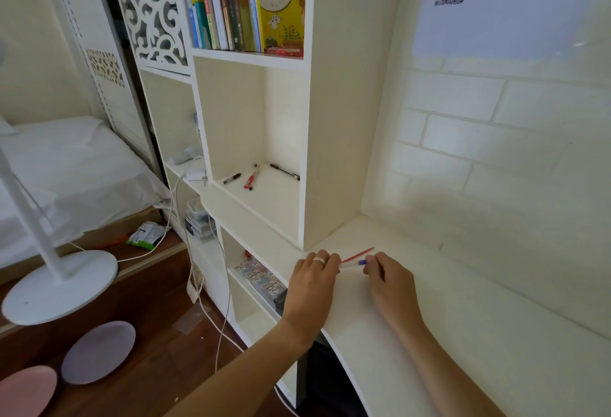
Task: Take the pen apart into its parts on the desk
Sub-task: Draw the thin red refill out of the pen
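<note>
Left hand (312, 276): grip clenched on the pale pen barrel (350, 264), steadying it.
Right hand (385, 272): grip pinching the barrel's blue end (362, 262), likely to pull or twist.
Red refill (357, 254): lying apart on the surface (463, 301), just beyond the hands.

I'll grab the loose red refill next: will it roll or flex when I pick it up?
The red refill looks thin and round, so a nudge would probably roll it across the smooth desk. It is likely very light and somewhat bendy.
</note>
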A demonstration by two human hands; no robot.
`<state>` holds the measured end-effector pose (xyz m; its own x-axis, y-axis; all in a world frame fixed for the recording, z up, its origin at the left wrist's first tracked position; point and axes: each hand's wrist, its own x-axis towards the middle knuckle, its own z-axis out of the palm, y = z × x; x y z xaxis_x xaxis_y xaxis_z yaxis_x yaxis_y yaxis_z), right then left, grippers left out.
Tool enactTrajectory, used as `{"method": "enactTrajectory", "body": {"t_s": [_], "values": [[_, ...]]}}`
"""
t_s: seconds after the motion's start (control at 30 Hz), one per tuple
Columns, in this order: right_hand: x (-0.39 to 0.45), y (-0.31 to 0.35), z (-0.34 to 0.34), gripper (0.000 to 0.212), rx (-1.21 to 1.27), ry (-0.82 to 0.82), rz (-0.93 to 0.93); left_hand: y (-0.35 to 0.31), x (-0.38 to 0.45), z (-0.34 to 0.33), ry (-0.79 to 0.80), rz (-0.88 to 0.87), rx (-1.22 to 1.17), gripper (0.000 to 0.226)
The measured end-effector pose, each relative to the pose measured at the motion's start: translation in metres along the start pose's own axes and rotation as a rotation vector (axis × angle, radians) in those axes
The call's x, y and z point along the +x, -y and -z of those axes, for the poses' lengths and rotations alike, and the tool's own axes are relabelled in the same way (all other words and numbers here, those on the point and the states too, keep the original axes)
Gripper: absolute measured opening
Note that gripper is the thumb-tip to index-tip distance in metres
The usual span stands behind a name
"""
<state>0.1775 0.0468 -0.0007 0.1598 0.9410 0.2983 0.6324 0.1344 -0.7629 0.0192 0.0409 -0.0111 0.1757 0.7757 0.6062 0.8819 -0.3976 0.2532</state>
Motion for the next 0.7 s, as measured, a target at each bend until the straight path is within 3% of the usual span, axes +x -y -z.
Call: {"method": "enactTrajectory", "body": {"t_s": [0.43,0.7], "values": [[0.0005,0.0086,0.0030,0.046,-0.022,0.082,0.045,-0.0001,-0.0037,0.0012,-0.001,0.002,-0.078,0.022],[0.0016,0.0055,-0.0012,0.038,-0.086,0.156,0.043,0.0011,-0.0008,0.0004,0.016,-0.007,-0.077,0.031]]}}
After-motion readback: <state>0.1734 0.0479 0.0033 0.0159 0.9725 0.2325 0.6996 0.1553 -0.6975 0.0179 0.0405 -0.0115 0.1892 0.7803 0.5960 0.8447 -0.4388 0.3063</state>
